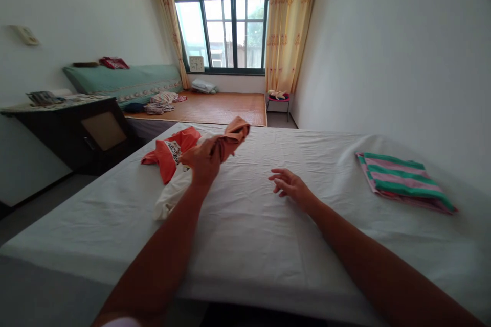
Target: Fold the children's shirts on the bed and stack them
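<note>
While my left hand [206,159] grips rust-coloured cloth [235,137] toward the sheet's [245,245] far edge, my right hand [290,184] sits rightward, half-open, empty.

The left hand [204,162] and right hand [290,186] are bare, with slender fingers on the right one. The left forearm [161,250] and right forearm [364,250] are bare too, smooth in outline and broadening from narrow wrists. At the lower edge, a small rounded bit of whitish cloth [121,322] shows, perhaps a sleeve.
</note>
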### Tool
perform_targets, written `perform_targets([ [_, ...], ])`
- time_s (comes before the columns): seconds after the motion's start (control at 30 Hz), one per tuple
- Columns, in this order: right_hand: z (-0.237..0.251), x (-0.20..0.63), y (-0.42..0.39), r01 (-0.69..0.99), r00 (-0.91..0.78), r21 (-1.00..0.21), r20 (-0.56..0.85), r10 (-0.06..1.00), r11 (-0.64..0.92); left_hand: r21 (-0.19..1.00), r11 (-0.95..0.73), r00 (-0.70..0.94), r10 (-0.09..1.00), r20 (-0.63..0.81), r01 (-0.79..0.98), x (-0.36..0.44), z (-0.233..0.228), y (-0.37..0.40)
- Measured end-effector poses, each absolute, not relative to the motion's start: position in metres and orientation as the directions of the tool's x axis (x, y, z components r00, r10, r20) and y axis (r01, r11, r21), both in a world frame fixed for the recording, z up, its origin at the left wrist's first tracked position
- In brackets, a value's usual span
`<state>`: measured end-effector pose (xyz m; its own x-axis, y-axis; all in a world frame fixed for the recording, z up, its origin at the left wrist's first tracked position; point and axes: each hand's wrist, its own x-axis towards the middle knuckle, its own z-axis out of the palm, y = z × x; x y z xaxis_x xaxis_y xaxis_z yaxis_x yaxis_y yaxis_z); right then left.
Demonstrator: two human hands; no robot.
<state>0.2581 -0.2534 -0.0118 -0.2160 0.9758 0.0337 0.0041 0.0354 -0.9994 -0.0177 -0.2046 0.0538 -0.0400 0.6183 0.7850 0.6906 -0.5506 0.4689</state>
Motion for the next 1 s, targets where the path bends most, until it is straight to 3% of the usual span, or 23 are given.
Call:
perform_targets([
  [0.1, -0.009, 0.258, -0.255, -0.006, -0.174, -0.988, 0.154, 0.973, 0.156, 0.446, -0.749, 0.268, 0.616, 0.741, 0.489, 0.035, 0.043, -0.223],
  [0.2, -0.011, 0.266, -0.253, -0.013, -0.072, -0.984, 0.179, 0.981, 0.179, 0.448, -0.808, 0.536, 0.589, 0.605, 0.382, 0.063, 0.023, -0.234],
  [0.33, -0.011, 0.29, -0.242, -0.028, 0.07, -0.993, 0.11, 0.991, 0.112, 0.415, -0.756, 0.613, 0.654, 0.443, 0.506, 0.062, -0.001, -0.228],
  [0.43, -0.008, 0.301, -0.238, -0.028, 0.065, -0.996, 0.08, 0.995, 0.082, 0.406, -0.723, 0.641, 0.687, 0.341, 0.559, 0.057, -0.01, -0.222],
  [0.6, 0.004, 0.296, -0.246, -0.033, -0.045, -0.979, 0.205, 0.978, 0.203, 0.409, -0.806, 0.767, 0.563, 0.309, 0.427, 0.066, -0.012, -0.227],
  [0.7, 0.015, 0.3, -0.245, -0.005, 0.028, -0.962, 0.274, 0.961, 0.274, 0.681, -0.661, 0.645, 0.675, 0.358, 0.314, 0.069, -0.005, -0.226],
  [0.77, 0.02, 0.315, -0.24, 0.082, 0.148, -0.964, 0.262, 0.954, 0.252, 0.898, -0.426, 0.409, 0.843, 0.349, 0.111, 0.063, 0.002, -0.218],
  [0.8, 0.021, 0.326, -0.236, 0.118, 0.223, -0.967, 0.248, 0.943, 0.226, 0.949, -0.315, 0.274, 0.91, 0.31, -0.026, 0.058, 0.005, -0.212],
  [0.9, 0.019, 0.367, -0.223, 0.137, 0.485, -0.97, 0.243, 0.84, 0.202, 0.946, -0.142, -0.015, 0.99, 0.143, -0.293, 0.036, 0.012, -0.194],
  [1.0, 0.008, 0.398, -0.214, 0.089, 0.647, -0.976, 0.208, 0.734, 0.198, 0.951, -0.059, -0.034, 0.998, 0.051, -0.304, 0.017, 0.009, -0.183],
])
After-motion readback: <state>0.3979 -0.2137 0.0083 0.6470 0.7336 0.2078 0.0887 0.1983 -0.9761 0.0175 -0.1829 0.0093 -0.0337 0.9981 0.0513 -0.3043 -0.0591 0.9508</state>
